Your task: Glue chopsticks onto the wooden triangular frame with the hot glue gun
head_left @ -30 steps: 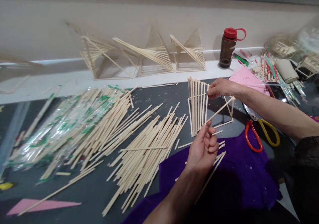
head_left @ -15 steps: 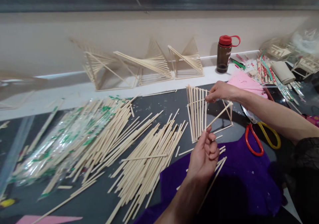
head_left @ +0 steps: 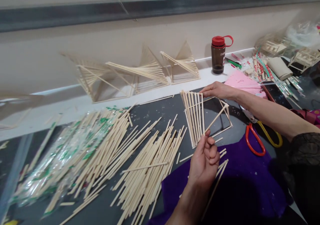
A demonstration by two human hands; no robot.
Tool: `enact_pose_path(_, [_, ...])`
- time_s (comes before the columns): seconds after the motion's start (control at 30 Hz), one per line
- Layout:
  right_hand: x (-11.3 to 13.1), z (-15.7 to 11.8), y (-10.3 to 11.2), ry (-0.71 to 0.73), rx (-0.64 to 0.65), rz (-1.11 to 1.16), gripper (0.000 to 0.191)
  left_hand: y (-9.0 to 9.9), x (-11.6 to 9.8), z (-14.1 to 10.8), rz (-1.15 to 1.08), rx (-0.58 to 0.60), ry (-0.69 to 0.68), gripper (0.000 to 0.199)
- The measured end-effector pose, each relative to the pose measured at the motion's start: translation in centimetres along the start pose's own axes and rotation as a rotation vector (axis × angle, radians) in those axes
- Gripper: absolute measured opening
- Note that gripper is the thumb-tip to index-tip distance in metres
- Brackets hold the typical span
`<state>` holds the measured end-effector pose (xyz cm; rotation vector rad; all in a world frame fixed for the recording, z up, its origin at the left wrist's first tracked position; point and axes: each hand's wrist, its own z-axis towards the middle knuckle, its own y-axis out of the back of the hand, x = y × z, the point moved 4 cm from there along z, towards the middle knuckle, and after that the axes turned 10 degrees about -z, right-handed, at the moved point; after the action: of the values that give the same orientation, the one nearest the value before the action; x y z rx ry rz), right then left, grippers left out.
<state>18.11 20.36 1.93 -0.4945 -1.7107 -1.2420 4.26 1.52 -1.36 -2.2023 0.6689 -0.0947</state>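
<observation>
Left hand (head_left: 205, 155) had a tight pinch going, thumb and forefinger closed on the bottom end of the outermost stick (head_left: 202, 115), right where the diagonal stick (head_left: 216, 119) met it, other fingers curled in. Right hand (head_left: 217, 90) was the one that moved: a second ago its fingertips sat a bit below the row's top edge, and by now they'd gone up to the top corner. Looked like a narrow grip there too, though the fingertips were partly tucked behind the stick, so don't quote me.

Far as I could judge, that meant the last stick was steadied at both ends, so getting it lined up with its neighbors seemed to be the step in hand. Couldn't tell if it was glued.

The stick frame (head_left: 196, 118) itself was up on the dark table (head_left: 172, 108), beyond the purple cloth (head_left: 242, 165), with the loose sticks (head_left: 150, 168) left of it, same as before.
</observation>
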Motion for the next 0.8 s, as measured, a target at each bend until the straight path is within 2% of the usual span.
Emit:
enact_pose_path(0.17, [-0.7,0.3,-0.4,0.006,-0.012,0.097,0.015,0.3,-0.1,0.1,0.001,0.007,-0.007,0.029])
enact_pose_path(0.37, [-0.6,0.2,-0.6,-0.001,-0.031,0.108,0.014,0.2,0.0,0.1,-0.005,-0.040,-0.021,0.032])
enact_pose_path(0.6, [-0.1,0.0,-0.6,-0.051,-0.046,0.112,0.012,0.1,0.0,0.1,0.008,-0.036,-0.025,0.030])
enact_pose_path(0.8, [0.6,-0.1,-0.8,-0.065,-0.023,0.162,0.022,0.2,0.0,0.1,0.032,-0.022,-0.020,0.026])
